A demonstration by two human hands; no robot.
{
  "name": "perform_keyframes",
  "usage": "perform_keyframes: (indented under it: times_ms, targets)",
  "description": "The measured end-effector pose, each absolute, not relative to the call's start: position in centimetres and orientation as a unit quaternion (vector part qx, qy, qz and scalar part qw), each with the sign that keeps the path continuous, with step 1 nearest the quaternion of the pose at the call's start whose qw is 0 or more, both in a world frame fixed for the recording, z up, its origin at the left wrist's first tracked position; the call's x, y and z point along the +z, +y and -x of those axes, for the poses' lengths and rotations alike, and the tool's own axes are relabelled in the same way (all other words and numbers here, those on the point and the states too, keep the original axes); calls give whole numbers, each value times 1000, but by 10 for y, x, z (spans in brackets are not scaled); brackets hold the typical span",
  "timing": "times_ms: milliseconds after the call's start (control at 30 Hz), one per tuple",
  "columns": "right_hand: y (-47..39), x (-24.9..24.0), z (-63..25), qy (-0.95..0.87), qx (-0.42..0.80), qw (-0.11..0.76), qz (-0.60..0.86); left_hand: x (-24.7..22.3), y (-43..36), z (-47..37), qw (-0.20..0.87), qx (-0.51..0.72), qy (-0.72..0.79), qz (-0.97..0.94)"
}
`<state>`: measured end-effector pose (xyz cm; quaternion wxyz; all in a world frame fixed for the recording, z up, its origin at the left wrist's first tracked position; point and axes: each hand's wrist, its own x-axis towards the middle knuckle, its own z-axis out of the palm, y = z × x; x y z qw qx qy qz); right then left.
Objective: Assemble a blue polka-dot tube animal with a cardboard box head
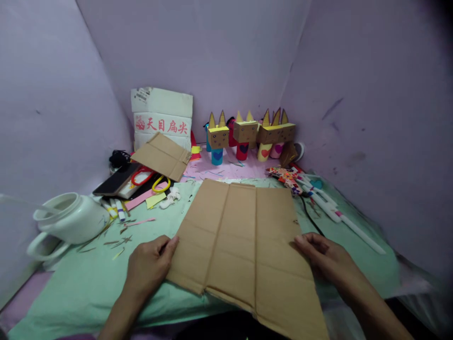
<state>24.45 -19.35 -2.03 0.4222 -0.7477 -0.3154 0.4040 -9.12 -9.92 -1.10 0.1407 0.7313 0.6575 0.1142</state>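
A large creased sheet of brown cardboard (237,236) lies in front of me, its near edge tilted over the table's front. My left hand (150,262) pinches its left edge between thumb and curled fingers. On the opposite edge, my right hand (323,257) grips with the thumb on top and the fingers partly hidden beneath. Two fold lines run lengthwise down the sheet. Just beyond its far right corner rests a hot glue gun (286,178) wrapped in patterned covering, with a black cable trailing toward my right hand.
Several cardboard-headed animal figures (217,139) stand at the back. A white printed carton piece (162,118) leans on the wall, with a smaller cardboard piece (161,156) before it. Scissors (161,184) lie at left, near a white pot (72,219). White glue sticks (361,232) lie right.
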Motion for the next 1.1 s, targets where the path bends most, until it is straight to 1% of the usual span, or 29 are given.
perform_keyframes:
  times_ms: [133, 233, 333, 367, 400, 433, 500, 533, 567, 733, 900, 1100]
  targets:
    - [-191, -8, -239, -330, 518, 425, 665, -13, -100, 90, 142, 101, 652, -737]
    - [-189, -3, -236, -292, 606, 438, 596, -10, -99, 92, 152, 89, 642, -746]
    - [-186, -9, -238, -252, 641, 440, 576, 3, -90, 99, 214, 66, 592, -774]
    - [-185, -12, -239, -251, 642, 434, 580, 10, -83, 102, 219, 68, 581, -781]
    - [-185, -16, -240, -255, 643, 425, 584, 17, -74, 105, 204, 78, 581, -784]
    - [-184, -20, -242, -258, 644, 419, 586, 25, -62, 107, 164, 92, 593, -783]
    - [-183, -25, -243, -257, 649, 423, 579, 38, -34, 110, 43, 120, 626, -769]
    - [-183, -26, -243, -253, 653, 429, 571, 43, -18, 109, -9, 106, 636, -765]
    - [-184, -26, -243, -250, 656, 436, 563, 45, -3, 108, -31, 98, 639, -762]
    - [-185, -16, -234, -276, 623, 485, 549, 35, 47, 93, -77, 57, 636, -766]
    - [-184, -9, -228, -306, 580, 499, 566, 30, 50, 92, -112, 52, 608, -785]
    - [-186, -8, -229, -313, 582, 526, 536, 37, 59, 94, -123, 65, 608, -782]
